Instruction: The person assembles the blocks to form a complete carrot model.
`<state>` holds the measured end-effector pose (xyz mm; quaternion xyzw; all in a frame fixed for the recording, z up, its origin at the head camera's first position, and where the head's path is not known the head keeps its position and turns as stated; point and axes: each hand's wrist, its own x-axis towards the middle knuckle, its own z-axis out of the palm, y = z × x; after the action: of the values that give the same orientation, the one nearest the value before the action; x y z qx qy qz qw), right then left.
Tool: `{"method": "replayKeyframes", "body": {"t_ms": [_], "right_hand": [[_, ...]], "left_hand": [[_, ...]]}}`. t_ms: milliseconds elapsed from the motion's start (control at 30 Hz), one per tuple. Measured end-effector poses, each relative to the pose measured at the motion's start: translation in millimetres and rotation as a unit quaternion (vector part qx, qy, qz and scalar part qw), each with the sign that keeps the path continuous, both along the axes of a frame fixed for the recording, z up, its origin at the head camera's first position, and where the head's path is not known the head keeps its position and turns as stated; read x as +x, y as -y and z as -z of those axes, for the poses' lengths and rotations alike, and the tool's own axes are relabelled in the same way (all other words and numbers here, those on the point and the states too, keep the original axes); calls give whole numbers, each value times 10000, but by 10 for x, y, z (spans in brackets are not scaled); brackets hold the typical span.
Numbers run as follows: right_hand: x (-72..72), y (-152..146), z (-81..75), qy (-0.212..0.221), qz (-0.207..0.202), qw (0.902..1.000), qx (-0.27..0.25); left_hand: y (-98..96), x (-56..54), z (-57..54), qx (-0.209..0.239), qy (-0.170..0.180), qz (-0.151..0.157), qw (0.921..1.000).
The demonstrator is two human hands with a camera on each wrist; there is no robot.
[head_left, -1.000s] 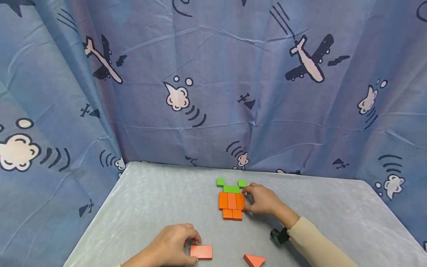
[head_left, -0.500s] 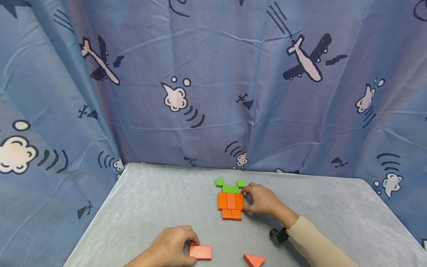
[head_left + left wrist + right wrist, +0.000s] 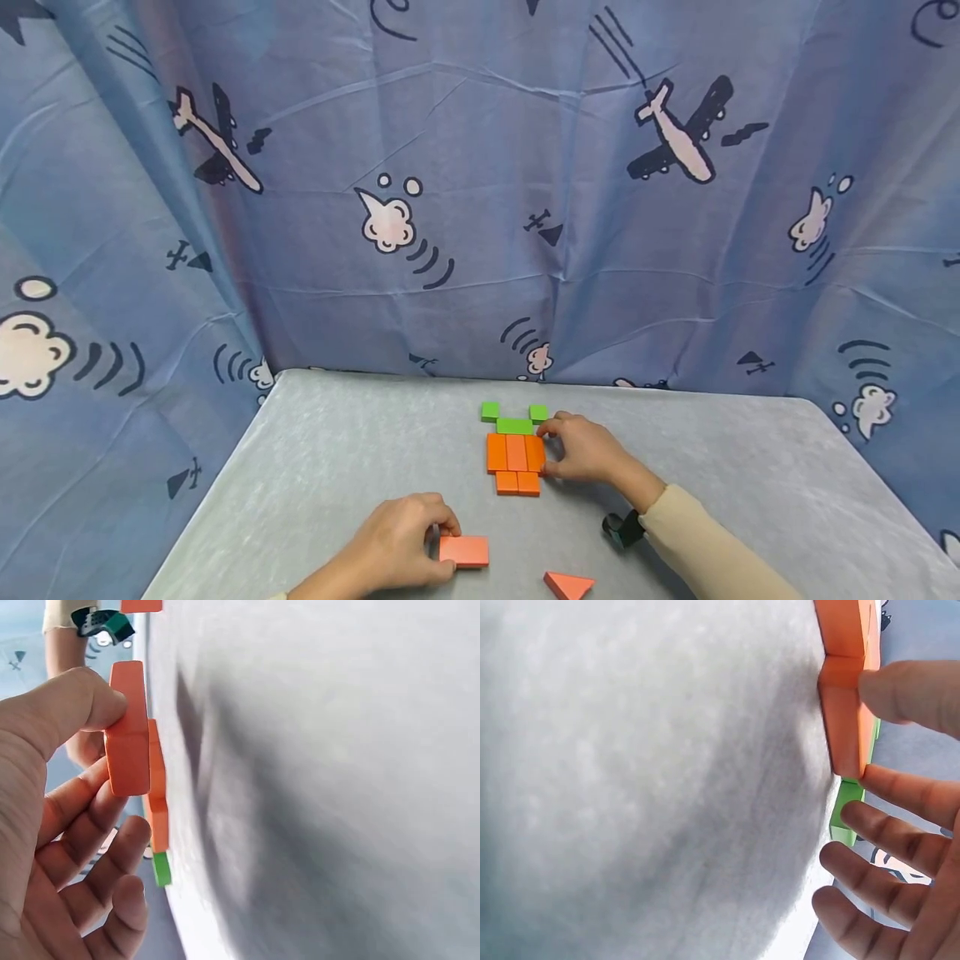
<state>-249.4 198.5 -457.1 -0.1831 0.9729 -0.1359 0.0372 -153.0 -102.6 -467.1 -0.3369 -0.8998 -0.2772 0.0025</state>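
My left hand [image 3: 401,537] pinches an orange-red rectangular block [image 3: 464,551] between thumb and fingers. In the left wrist view the block [image 3: 129,761] is held off the tabletop, its shadow on the cloth. Farther back, my right hand [image 3: 588,450] has its thumb and index finger at the two ends of the right-hand orange block [image 3: 535,454] in a flat figure; its other fingers are spread in the right wrist view. Two more upright orange blocks [image 3: 506,452] lie beside it, two small orange blocks [image 3: 517,483] in front, and a green block [image 3: 514,426] behind.
Two small green cubes [image 3: 490,411] sit at the figure's far corners. An orange-red triangular block [image 3: 567,584] lies near the front edge of view. A black device [image 3: 622,529] is on my right wrist. Behind the grey-white table [image 3: 360,433] hangs a blue curtain [image 3: 465,167].
My left hand has moved right and farther back, carrying the orange-red rectangular block toward the figure. The right hand stays at the orange block. The head view has shifted slightly.
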Motion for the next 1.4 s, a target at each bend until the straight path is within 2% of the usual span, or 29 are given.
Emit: {"method": "replayKeyframes", "body": {"t_ms": [367,567,767,1067,1400], "right_hand": [[-22,24,-33,121,123,9999,-4],[-31,28,-63,188,168,9997,-64],[-33,31,-68,217,146,9997,-40],[-46,30,-74,233,130,9996,-49],[-49,34,-87,277,157,9995,-34]], "left_hand": [[-341,-183,-54,-67,-133,-67,9999],[-531,-287,-18,-108,-188,-31,9998],[-673,-367,24,-176,-154,-140,9996],[-753,-451,89,-95,-4,-218,9997],[-764,-507,138,-182,-55,-266,9995]]}}
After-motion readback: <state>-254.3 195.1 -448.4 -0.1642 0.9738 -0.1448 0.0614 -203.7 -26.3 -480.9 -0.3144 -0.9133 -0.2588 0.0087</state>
